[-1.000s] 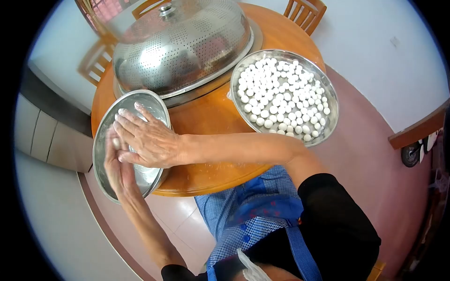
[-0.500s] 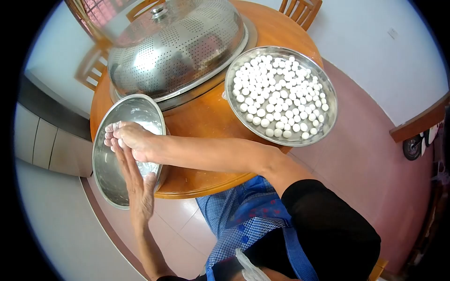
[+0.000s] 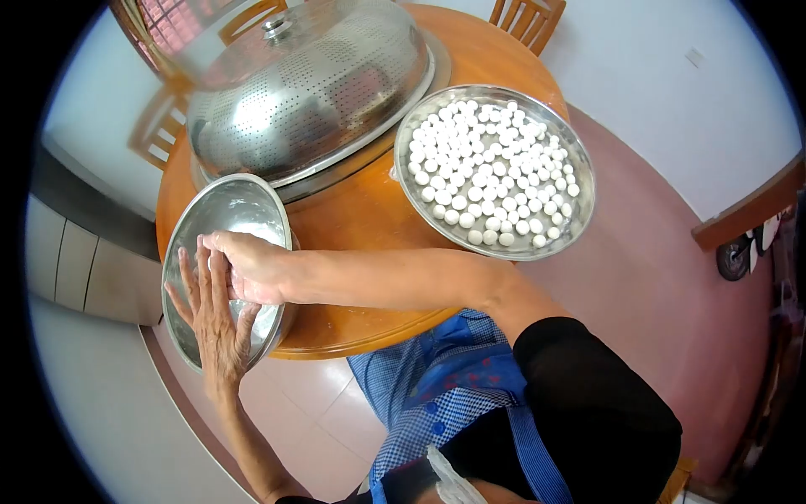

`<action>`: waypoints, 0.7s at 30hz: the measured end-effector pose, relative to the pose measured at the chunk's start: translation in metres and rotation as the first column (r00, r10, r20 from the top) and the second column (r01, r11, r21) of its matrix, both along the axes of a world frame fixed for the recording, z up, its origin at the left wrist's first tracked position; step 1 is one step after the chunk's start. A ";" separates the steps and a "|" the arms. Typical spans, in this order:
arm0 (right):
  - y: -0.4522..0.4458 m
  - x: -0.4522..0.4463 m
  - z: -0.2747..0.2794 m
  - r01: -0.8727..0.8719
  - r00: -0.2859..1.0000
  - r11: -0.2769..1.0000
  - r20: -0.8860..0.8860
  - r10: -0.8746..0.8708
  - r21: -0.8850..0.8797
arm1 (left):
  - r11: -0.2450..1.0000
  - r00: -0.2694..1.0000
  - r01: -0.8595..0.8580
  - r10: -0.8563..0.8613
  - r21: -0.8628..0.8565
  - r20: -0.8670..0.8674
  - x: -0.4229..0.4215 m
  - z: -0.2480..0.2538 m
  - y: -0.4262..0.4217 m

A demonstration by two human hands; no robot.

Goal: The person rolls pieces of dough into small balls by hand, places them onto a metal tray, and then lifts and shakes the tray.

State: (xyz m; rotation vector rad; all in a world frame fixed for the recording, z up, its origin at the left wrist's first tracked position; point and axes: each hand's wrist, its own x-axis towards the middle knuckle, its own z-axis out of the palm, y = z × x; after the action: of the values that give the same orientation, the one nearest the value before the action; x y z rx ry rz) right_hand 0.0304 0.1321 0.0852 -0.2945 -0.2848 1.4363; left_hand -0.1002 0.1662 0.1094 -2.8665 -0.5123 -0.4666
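Observation:
Over a steel bowl [image 3: 178, 294] with white, wet-looking residue inside, my two hands meet. My left hand [image 3: 217, 332] has its fingers stretched out and spread. Pressed against those fingers from the right is my right hand [image 3: 256, 265], its fingers bent and partly hidden behind the left. Whatever lies between the palms cannot be made out. White residue marks the fingertips. To the right, a round steel tray [image 3: 579, 202] holds many small white dough balls [image 3: 487, 181], laid out mostly in one layer.
A large perforated steel dome cover [image 3: 311, 92] stands at the back of the round wooden table [image 3: 361, 223]. Wooden chairs [image 3: 529, 21] are behind the table. The bowl overhangs the table's left edge. My blue checked apron [image 3: 420, 378] is close to the front edge.
My left hand has moved up and left, its fingers spreading wider. My right hand has shifted slightly right and down and turned, so its fingers now sit behind the left. The view has shifted slightly.

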 end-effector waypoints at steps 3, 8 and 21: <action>0.001 0.006 -0.010 -0.058 0.998 0.998 -0.002 0.059 0.039 | 0.997 0.998 -0.034 0.037 0.071 -0.049 -0.002 -0.002 0.000; -0.003 0.002 -0.007 0.044 0.988 0.990 0.138 -0.063 0.131 | 0.976 0.977 0.115 -0.078 -0.183 0.197 -0.010 -0.012 0.003; -0.020 0.042 0.002 -0.126 0.779 0.991 0.624 0.066 0.051 | 0.040 0.798 0.493 0.377 -0.869 0.470 -0.019 -0.002 0.010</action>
State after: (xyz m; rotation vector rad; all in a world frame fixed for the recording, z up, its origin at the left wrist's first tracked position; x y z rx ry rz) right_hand 0.0727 0.1117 0.0872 -0.6921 -0.9179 1.3854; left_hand -0.1193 0.1759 0.1070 -4.0363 -1.2884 -1.8017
